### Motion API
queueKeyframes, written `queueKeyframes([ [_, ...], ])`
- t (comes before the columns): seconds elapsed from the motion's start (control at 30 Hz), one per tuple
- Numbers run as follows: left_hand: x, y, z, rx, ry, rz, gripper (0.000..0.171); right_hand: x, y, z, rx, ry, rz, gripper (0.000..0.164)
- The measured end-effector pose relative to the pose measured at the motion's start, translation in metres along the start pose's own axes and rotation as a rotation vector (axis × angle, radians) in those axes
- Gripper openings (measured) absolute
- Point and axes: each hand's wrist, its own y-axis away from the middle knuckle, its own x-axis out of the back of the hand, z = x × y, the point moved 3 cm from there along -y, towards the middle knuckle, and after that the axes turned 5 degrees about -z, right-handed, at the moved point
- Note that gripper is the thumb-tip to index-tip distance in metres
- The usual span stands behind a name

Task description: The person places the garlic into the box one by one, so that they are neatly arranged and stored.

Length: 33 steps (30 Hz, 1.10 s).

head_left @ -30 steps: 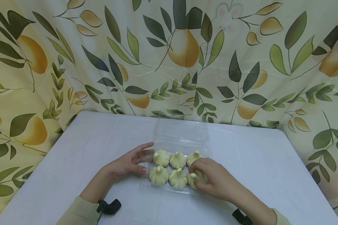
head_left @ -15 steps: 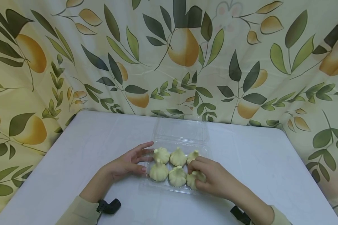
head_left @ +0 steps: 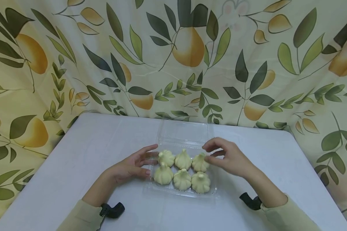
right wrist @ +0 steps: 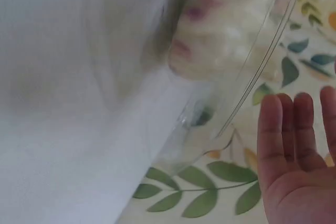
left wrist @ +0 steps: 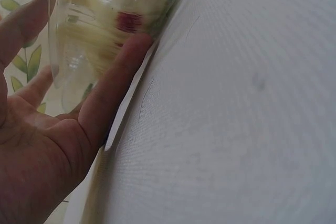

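A clear plastic clamshell box holds several pale garlic bulbs in two rows, its lid folded back behind. My left hand is at the box's left side with fingers spread; in the left wrist view one fingertip touches the plastic low on the wall. Purple patches show on the bulbs there. Over the box's right side is my right hand, fingers loosely bent and nothing between them. Its thumb overlaps the edge of the back right garlic bulb. The right wrist view shows that hand apart from the box wall.
The box stands on a table with a white cloth. Behind it hangs a curtain printed with fruit and leaves. Each wrist wears a black camera mount, the left mount and the right mount both close over the tabletop.
My right hand has let go of the front right garlic bulb and moved up and back to the right. That bulb now shows whole in the box. The left hand stays put.
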Motion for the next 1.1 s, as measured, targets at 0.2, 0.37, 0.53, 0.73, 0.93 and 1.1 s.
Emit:
queueKeyframes([
  [0.2,0.000,0.000,0.001,-0.001,0.003,0.005,0.096,0.024,-0.029,0.030,-0.268,-0.164,0.192,0.037],
  [0.37,0.000,-0.001,0.001,0.005,-0.003,0.003,0.096,0.023,-0.045,0.054,-0.405,-0.390,0.207,0.067],
  [0.53,-0.001,0.000,0.001,0.006,-0.003,0.005,0.096,0.014,-0.057,0.071,-0.482,-0.549,0.176,0.081],
  [0.73,-0.001,0.000,0.000,0.002,0.003,0.004,0.097,0.009,-0.062,0.082,-0.505,-0.709,0.177,0.081],
  [0.93,-0.001,0.000,0.001,0.000,-0.004,0.009,0.096,0.014,-0.060,0.087,-0.530,-0.743,0.188,0.084],
  [1.1,-0.001,0.000,0.000,-0.002,-0.005,0.006,0.096,0.021,-0.057,0.083,-0.491,-0.733,0.219,0.087],
])
